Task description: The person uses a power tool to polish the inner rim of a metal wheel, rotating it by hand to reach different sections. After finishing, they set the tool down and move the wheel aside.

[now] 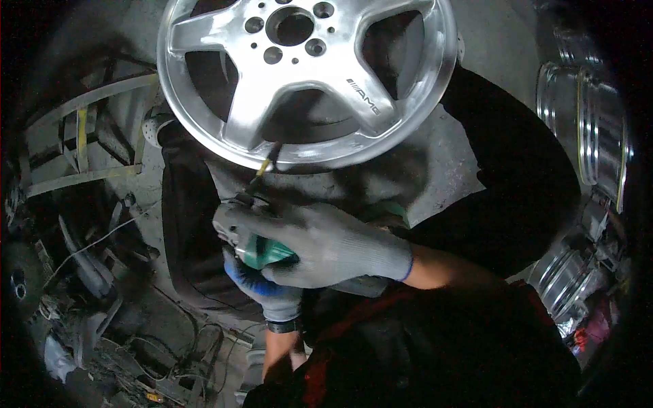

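A silver five-spoke wheel [252, 115] with AMG lettering lies at the top, partly out of view. My right hand [333, 245], in a grey glove, is closed around a power tool with a green body [269, 253]. Below it my left hand [262, 285], in a grey and blue glove, wraps the tool from underneath; much of its grip is hidden. From the tool's head a thin shaft with a yellow band [263, 166] points up to the wheel's near rim. The shaft's dark tip is blurred, and I cannot tell whether it touches the metal.
My dark-trousered legs [517, 156] spread on both sides of the wheel. On the left stands a metal frame [81, 139], with cables and scrap parts below it. More wheel rims [588, 129] stand along the right side, above a shiny rim [561, 279] and red material.
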`<action>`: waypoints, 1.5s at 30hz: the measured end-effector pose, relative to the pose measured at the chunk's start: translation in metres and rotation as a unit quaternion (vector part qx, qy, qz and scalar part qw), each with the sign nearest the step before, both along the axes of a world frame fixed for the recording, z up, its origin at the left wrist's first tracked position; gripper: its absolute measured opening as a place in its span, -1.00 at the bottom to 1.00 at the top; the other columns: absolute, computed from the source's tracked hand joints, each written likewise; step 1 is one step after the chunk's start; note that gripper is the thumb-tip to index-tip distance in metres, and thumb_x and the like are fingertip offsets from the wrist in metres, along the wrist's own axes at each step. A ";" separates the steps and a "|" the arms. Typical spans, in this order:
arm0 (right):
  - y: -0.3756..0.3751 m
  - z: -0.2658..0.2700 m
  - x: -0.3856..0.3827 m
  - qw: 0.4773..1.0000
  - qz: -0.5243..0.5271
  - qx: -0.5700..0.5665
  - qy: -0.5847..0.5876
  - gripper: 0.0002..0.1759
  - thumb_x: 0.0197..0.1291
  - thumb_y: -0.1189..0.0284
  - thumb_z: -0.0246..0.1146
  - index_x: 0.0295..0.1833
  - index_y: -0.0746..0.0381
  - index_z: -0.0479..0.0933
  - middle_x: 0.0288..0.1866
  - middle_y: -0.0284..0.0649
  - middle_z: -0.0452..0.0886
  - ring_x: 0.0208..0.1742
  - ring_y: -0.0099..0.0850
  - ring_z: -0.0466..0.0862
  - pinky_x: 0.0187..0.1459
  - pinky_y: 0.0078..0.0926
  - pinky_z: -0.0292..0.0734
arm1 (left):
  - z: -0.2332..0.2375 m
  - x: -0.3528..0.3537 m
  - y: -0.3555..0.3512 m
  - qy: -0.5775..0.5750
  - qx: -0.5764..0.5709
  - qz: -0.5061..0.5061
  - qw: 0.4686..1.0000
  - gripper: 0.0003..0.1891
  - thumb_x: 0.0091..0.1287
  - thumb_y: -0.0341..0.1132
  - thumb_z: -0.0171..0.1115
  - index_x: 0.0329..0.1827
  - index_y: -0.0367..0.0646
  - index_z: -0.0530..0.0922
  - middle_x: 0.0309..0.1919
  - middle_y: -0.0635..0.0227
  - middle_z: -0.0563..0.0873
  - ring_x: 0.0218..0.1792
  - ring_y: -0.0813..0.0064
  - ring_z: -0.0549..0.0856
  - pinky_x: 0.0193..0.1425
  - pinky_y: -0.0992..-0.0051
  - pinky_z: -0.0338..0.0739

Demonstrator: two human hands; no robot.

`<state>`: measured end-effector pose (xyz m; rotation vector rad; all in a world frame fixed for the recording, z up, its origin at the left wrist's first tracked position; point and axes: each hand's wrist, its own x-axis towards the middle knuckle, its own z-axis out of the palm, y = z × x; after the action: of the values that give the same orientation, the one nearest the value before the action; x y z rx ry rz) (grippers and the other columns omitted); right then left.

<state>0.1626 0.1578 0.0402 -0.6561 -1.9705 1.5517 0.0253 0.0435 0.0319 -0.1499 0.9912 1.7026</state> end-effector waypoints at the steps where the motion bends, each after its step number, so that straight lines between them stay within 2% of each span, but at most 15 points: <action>1: -0.004 0.001 0.005 1.000 0.002 0.002 -0.001 -0.05 0.20 0.21 0.42 0.65 0.10 0.18 0.30 0.23 0.54 -0.04 0.11 0.76 -0.02 -0.09 0.73 | -0.002 0.009 -0.002 0.034 -0.063 0.019 0.997 -0.39 0.61 0.14 -0.10 0.54 -0.05 0.37 0.45 0.22 0.51 0.43 0.21 0.50 0.55 0.10 0.34; 7: -0.011 0.013 0.020 0.994 0.019 -0.033 -0.106 -0.05 0.21 0.21 0.42 0.67 0.05 0.15 0.21 0.18 0.61 0.00 0.14 0.75 0.00 -0.02 0.71 | -0.007 0.018 -0.008 -0.162 0.091 -0.008 0.983 -0.39 0.57 0.12 -0.04 0.52 -0.05 0.41 0.45 0.26 0.52 0.43 0.20 0.50 0.56 0.11 0.32; 12: -0.021 -0.007 -0.021 0.999 -0.022 0.016 -0.032 -0.01 0.11 0.20 0.42 0.66 -0.01 0.16 -0.16 0.16 0.66 -0.21 0.11 0.74 -0.13 0.01 0.70 | -0.003 -0.018 -0.009 -0.004 -0.043 0.022 0.999 -0.39 0.54 0.15 -0.01 0.52 -0.01 0.42 0.41 0.27 0.56 0.42 0.21 0.51 0.55 0.13 0.33; 18: -0.027 0.003 0.002 0.997 0.003 0.015 -0.080 -0.05 0.18 0.16 0.41 0.65 0.04 0.19 -0.10 0.20 0.64 -0.20 0.11 0.74 -0.14 -0.01 0.70 | -0.013 -0.006 -0.021 -0.033 -0.042 0.011 0.998 -0.39 0.54 0.13 0.01 0.51 -0.02 0.43 0.41 0.29 0.57 0.41 0.24 0.52 0.54 0.15 0.35; 19: -0.028 0.009 0.007 0.994 0.008 0.010 -0.107 -0.08 0.24 0.15 0.41 0.66 0.05 0.19 -0.01 0.24 0.63 -0.18 0.12 0.74 -0.12 -0.04 0.71 | -0.020 0.003 -0.023 -0.198 0.171 0.013 0.965 -0.38 0.54 0.13 0.00 0.51 -0.04 0.42 0.41 0.27 0.57 0.41 0.23 0.53 0.54 0.15 0.35; 20: -0.029 0.013 0.009 0.994 0.010 0.012 -0.109 -0.08 0.24 0.15 0.41 0.66 0.05 0.19 -0.01 0.24 0.63 -0.18 0.12 0.74 -0.12 -0.04 0.71 | -0.023 0.005 -0.026 -0.199 0.173 0.016 0.964 -0.38 0.54 0.13 0.00 0.51 -0.04 0.42 0.41 0.27 0.57 0.41 0.23 0.53 0.54 0.15 0.35; 22: -0.032 0.019 0.010 0.990 -0.006 0.022 -0.139 -0.08 0.23 0.16 0.41 0.65 0.06 0.20 -0.05 0.26 0.61 -0.16 0.13 0.74 -0.11 -0.04 0.71 | -0.024 0.007 -0.032 -0.020 0.023 -0.028 0.999 -0.39 0.56 0.12 -0.02 0.51 -0.07 0.42 0.40 0.25 0.58 0.40 0.22 0.54 0.55 0.14 0.35; 24: -0.034 0.013 0.001 0.993 -0.001 0.021 -0.117 -0.08 0.22 0.17 0.42 0.65 0.06 0.20 -0.06 0.24 0.60 -0.17 0.11 0.73 -0.13 -0.05 0.70 | -0.024 -0.001 -0.033 -0.147 0.132 0.008 0.980 -0.40 0.58 0.11 -0.06 0.51 -0.08 0.42 0.40 0.24 0.57 0.41 0.21 0.53 0.54 0.14 0.35; 27: -0.041 0.003 -0.025 0.998 -0.018 0.032 -0.055 -0.07 0.20 0.18 0.42 0.65 0.05 0.21 -0.08 0.21 0.60 -0.20 0.09 0.73 -0.16 -0.06 0.69 | -0.010 -0.009 -0.024 0.139 -0.137 0.055 0.979 -0.42 0.60 0.10 -0.08 0.51 -0.06 0.41 0.42 0.24 0.55 0.42 0.24 0.52 0.52 0.16 0.39; 30: -0.041 0.004 -0.031 0.997 -0.023 0.044 -0.053 -0.07 0.18 0.20 0.42 0.65 0.03 0.22 -0.13 0.17 0.59 -0.23 0.07 0.71 -0.19 -0.08 0.68 | -0.019 -0.025 -0.030 0.021 -0.014 0.069 0.997 -0.42 0.60 0.09 -0.06 0.51 -0.07 0.42 0.42 0.24 0.55 0.41 0.24 0.53 0.52 0.16 0.39; 35: -0.050 0.015 -0.013 0.986 -0.003 0.057 -0.156 -0.03 0.15 0.18 0.43 0.66 0.02 0.19 -0.17 0.17 0.57 -0.31 0.04 0.70 -0.23 -0.08 0.67 | -0.020 -0.001 -0.036 0.166 -0.143 0.027 0.975 -0.41 0.59 0.09 -0.03 0.51 -0.09 0.41 0.41 0.23 0.56 0.40 0.21 0.54 0.52 0.17 0.39; 38: -0.053 0.020 -0.017 0.980 0.007 0.056 -0.192 -0.02 0.15 0.18 0.44 0.67 0.02 0.18 -0.17 0.19 0.57 -0.33 0.05 0.70 -0.24 -0.07 0.67 | -0.034 -0.009 -0.043 -0.193 0.234 0.029 0.953 -0.41 0.60 0.09 -0.06 0.52 -0.10 0.40 0.43 0.20 0.55 0.40 0.19 0.54 0.52 0.18 0.40; 39: -0.054 0.016 -0.022 0.980 0.010 0.058 -0.191 -0.02 0.15 0.18 0.44 0.67 0.02 0.18 -0.17 0.19 0.57 -0.33 0.05 0.70 -0.24 -0.07 0.67 | -0.036 -0.014 -0.047 -0.191 0.236 0.032 0.952 -0.41 0.60 0.09 -0.06 0.52 -0.10 0.40 0.43 0.20 0.55 0.40 0.19 0.54 0.52 0.18 0.40; 41: -0.055 0.007 -0.038 0.996 -0.020 0.049 -0.077 -0.01 0.16 0.16 0.42 0.67 0.01 0.16 -0.17 0.23 0.57 -0.31 0.10 0.70 -0.21 -0.04 0.68 | -0.031 -0.027 -0.047 0.043 0.038 0.019 0.998 -0.42 0.62 0.08 -0.08 0.52 -0.11 0.38 0.43 0.18 0.54 0.40 0.18 0.54 0.52 0.18 0.40; 45: -0.053 0.012 -0.047 0.985 0.031 0.059 -0.161 -0.02 0.18 0.14 0.40 0.68 0.01 0.14 -0.16 0.28 0.57 -0.30 0.12 0.70 -0.19 -0.02 0.68 | -0.023 -0.025 -0.038 0.164 -0.081 0.073 0.980 -0.43 0.62 0.06 -0.08 0.52 -0.11 0.39 0.43 0.18 0.54 0.38 0.18 0.56 0.53 0.17 0.39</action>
<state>0.1158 0.1052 0.0526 -0.8476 -2.3189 1.4214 0.0000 0.0054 0.0091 -0.0480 1.3955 1.8148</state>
